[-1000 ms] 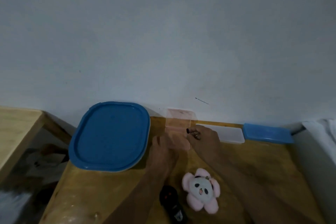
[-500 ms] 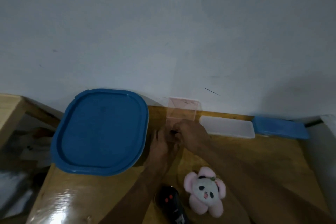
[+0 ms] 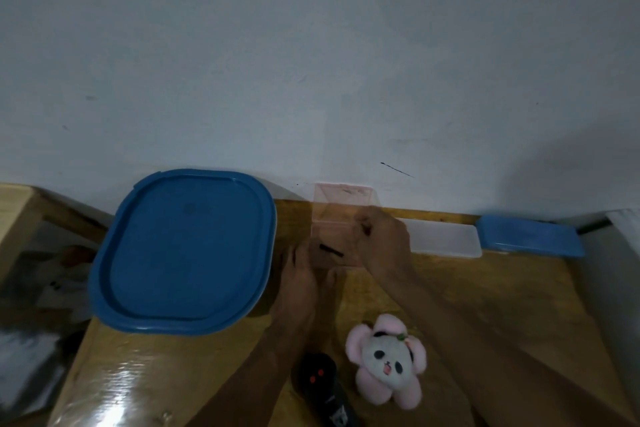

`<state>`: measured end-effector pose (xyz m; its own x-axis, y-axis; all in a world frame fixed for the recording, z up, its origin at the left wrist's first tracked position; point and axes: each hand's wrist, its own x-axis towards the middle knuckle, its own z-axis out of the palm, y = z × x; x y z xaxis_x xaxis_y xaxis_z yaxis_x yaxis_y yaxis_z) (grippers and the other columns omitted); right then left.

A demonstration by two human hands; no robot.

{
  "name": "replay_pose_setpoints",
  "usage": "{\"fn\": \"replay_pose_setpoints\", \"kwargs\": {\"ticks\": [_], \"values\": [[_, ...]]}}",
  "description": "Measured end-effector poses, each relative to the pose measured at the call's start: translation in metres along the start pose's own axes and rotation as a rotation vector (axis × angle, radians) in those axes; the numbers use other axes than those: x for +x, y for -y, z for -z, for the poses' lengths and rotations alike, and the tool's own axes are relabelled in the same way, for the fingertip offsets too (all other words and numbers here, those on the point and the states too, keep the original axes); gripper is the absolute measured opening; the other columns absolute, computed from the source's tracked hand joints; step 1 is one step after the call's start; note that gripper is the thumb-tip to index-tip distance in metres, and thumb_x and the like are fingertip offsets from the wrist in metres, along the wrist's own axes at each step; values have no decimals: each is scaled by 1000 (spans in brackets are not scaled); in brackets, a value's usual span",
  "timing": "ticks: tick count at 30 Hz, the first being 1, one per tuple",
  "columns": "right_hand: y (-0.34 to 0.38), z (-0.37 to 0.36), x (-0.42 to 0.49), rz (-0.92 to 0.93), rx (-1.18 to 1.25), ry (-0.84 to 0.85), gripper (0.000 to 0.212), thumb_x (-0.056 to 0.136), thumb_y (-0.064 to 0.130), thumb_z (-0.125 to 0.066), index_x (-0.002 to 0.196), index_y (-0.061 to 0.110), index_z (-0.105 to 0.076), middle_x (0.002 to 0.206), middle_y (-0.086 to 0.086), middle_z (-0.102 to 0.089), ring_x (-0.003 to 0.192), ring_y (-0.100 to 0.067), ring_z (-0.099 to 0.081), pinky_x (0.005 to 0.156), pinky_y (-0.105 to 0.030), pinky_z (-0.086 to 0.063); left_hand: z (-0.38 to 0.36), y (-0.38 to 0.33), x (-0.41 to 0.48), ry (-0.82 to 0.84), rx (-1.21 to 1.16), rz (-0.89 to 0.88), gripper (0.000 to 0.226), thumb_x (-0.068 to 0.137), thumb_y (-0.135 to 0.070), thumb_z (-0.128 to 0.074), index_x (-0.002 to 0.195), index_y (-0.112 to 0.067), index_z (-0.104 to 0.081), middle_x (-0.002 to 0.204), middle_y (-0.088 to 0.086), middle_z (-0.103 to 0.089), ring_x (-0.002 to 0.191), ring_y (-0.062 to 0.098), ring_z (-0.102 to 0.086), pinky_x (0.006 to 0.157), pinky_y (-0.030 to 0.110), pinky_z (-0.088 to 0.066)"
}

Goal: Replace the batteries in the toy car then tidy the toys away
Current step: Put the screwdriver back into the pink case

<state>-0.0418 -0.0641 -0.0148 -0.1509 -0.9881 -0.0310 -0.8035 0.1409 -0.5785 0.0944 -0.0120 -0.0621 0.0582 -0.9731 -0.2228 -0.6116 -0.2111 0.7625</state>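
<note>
A small clear pink plastic box (image 3: 341,218) at the back of the wooden desk (image 3: 502,305) is gripped at its right wall by the curled right hand (image 3: 384,239); the left hand (image 3: 304,274) is laid at its near corner, grip not discernible; the black toy car with red dots (image 3: 318,378) is left by the front edge, beside a pink panda plush (image 3: 386,362); it could be swept off by a forearm, or the light box tipped.

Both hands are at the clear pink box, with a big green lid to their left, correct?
No: the head view shows the big lid is blue, not green. The left hand and right hand are at the clear pink box, lid to their left.
</note>
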Motion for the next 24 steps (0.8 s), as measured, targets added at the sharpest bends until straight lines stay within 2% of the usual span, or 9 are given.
{"fn": "replay_pose_setpoints", "kwargs": {"ticks": [3,6,8,11,14,17,20,22,24], "values": [[-2,7,11,-240,135,-67,29,91,17,-61,119,10,-62,104,-12,-71,89,-26,-68,82,-33,-54,0,-1,-1,4,7,-3,57,89,-36,-64,139,-19,-42,134,4,-47,122,21,-46,100,38,-42],[-2,7,23,-303,262,63,37,90,20,-61,126,13,-59,119,-12,-67,96,-28,-68,85,-44,-57,1,0,0,33,-6,34,58,89,-35,-63,140,-23,-40,138,4,-43,127,23,-43,103,45,-42],[-2,6,25,-310,311,111,33,87,18,-63,120,18,-60,118,-11,-66,96,-27,-68,83,-46,-58,0,2,1,40,3,43,61,89,-39,-62,142,-22,-38,142,5,-41,131,25,-41,104,48,-42],[-3,12,22,-240,264,92,15,87,14,-62,102,17,-61,104,-6,-67,84,-22,-67,73,-35,-58,0,3,2,29,50,50,59,90,-38,-60,142,-22,-38,141,5,-43,131,23,-42,104,47,-41],[-9,18,8,-104,122,101,15,90,13,-62,104,15,-62,89,1,-63,73,-13,-58,56,-16,-43,0,2,2,-4,60,13,56,89,-36,-62,138,-17,-43,137,5,-48,128,23,-45,103,43,-43],[-18,16,-13,93,-15,96,20,89,10,-62,108,12,-66,90,-6,-68,77,-20,-63,64,-21,-43,0,-3,1,-22,25,-2,50,90,-34,-64,132,-14,-48,130,4,-51,120,21,-49,98,36,-44],[-25,12,-29,178,-130,155,33,87,5,-63,120,8,-64,98,-15,-68,85,-30,-65,72,-29,-48,1,-4,1,-13,35,1,46,90,-34,-63,130,-16,-49,127,1,-53,118,19,-50,95,32,-44],[-27,10,-35,214,-155,193,37,83,0,-65,119,5,-65,99,-18,-68,87,-33,-65,72,-27,-46,2,-1,0,-7,18,-32,45,88,-29,-64,130,-20,-50,125,-3,-56,118,16,-51,96,32,-46],[-27,9,-38,226,-175,220,34,86,4,-63,120,6,-64,102,-17,-66,89,-30,-63,70,-21,-38,3,1,-2,1,-19,-53,44,87,-25,-62,130,-24,-50,123,-7,-58,116,12,-52,96,32,-46]]}}
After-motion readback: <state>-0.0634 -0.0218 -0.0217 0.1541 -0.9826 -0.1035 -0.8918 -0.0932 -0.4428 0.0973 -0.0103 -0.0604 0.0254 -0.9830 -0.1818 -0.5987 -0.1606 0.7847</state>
